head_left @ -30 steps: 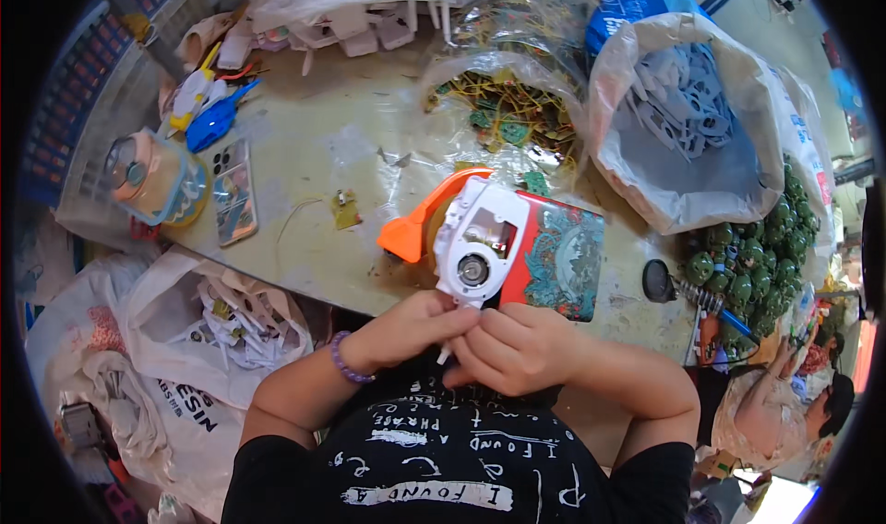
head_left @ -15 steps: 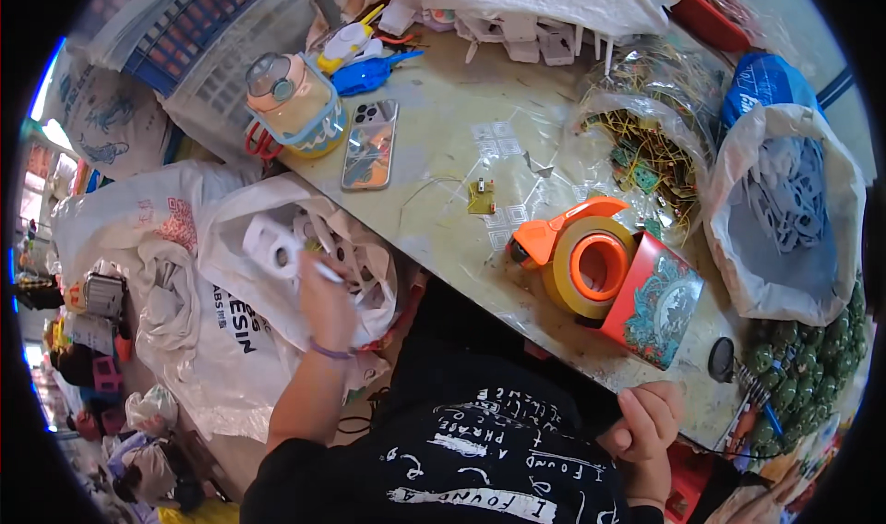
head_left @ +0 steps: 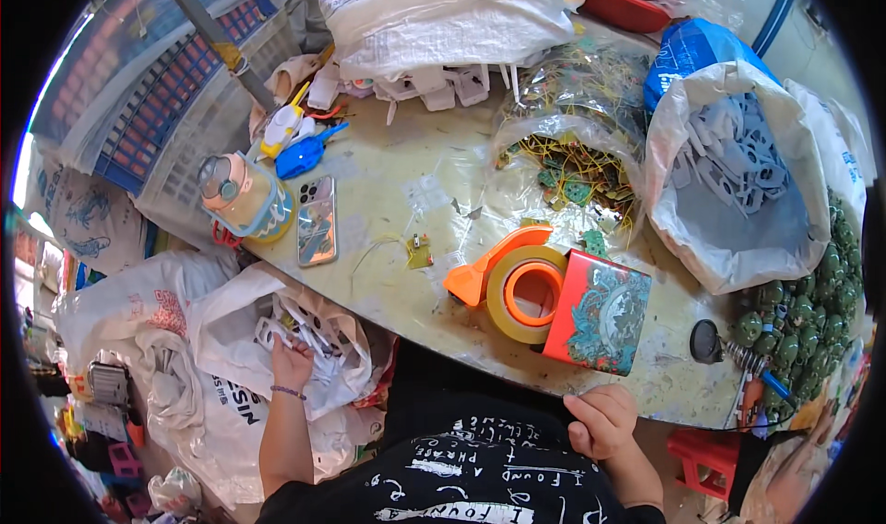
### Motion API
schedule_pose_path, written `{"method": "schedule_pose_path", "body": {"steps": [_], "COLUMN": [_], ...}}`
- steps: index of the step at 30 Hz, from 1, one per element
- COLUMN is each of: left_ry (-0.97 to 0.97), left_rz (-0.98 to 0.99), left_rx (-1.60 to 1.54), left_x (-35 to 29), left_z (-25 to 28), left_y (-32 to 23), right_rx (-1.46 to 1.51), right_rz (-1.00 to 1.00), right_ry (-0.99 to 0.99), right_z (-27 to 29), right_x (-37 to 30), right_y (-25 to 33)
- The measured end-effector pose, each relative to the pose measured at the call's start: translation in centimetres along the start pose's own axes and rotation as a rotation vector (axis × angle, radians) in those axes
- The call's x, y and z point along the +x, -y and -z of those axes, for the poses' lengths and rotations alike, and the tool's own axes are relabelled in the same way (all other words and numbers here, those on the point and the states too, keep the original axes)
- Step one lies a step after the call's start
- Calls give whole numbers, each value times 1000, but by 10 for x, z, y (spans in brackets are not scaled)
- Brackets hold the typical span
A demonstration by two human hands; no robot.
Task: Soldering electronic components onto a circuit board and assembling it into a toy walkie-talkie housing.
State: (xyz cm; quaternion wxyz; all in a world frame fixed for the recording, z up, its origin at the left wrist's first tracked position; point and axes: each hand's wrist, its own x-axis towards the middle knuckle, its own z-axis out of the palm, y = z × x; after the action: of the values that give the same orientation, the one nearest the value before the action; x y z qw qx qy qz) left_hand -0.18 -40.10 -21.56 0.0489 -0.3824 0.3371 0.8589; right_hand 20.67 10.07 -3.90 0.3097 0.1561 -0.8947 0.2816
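Rn L hand is down in the open mouth of a white bag, near left, fingertips in among white plastic pcs. Fingers bent, one pc right by the tips; can't tell if it's pinched or just touched. R hand is at the near table edge, fingers curled in, lying close together; can't tell if anything's inside, or if it touches the edge.

Table edge runs on a slant from far left to near right, btw the bag & the tabletop stuff. Phone lies nr that edge, left side, w/ a bottle just left of it. Orange tape dispenser sits mid-right, well apart from the phone; small circuit board btw them. Red box is just beside the dispenser, on its right.

Materials: bag is crinkly woven-look plastic, pcs smooth, hard, w/ cutouts. Tape roll glossy, yellowish. Box squared, teal pattern on top. Far right, pale sack w/ flat gray pcs; nearer, round, shiny green balls in a heap.
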Motion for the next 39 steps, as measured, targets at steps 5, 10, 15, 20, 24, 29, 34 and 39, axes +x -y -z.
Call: {"method": "schedule_pose_path", "body": {"steps": [5, 10, 15, 20, 24, 29, 34, 39], "left_ry": [-145, 738, 1243, 1048, 1043, 1116, 1034, 909], "left_rz": [68, -346, -1093, -739, -481, -928, -1034, -654], "left_rx": [1108, 1803, 1572, 1393, 744, 523, 823, 1344], "left_x": [-43, -95, -49, -6, -26, -95, -105, -55], "left_z": [-45, -178, -367, -513, -568, -598, -576, -532], "left_y": [-24, -34, 57, 101, 85, 21, 4, 44], "right_rx": [-23, -76, -40, -119, -160, -132, -114, -138], "right_rz": [-96, -141, -144, -160, -294, -364, -341, -354], "right_ry": [-75, -188, -220, -189, -269, -294, -228, -181], "right_z": [11, 21, 23, 28, 32, 29, 26, 23], "right_x": [-9, -7, 7, 11, 2, -2, 9, 17], "right_y": [-5, -14, -15, -8, -6, -12, -20, -23]}}
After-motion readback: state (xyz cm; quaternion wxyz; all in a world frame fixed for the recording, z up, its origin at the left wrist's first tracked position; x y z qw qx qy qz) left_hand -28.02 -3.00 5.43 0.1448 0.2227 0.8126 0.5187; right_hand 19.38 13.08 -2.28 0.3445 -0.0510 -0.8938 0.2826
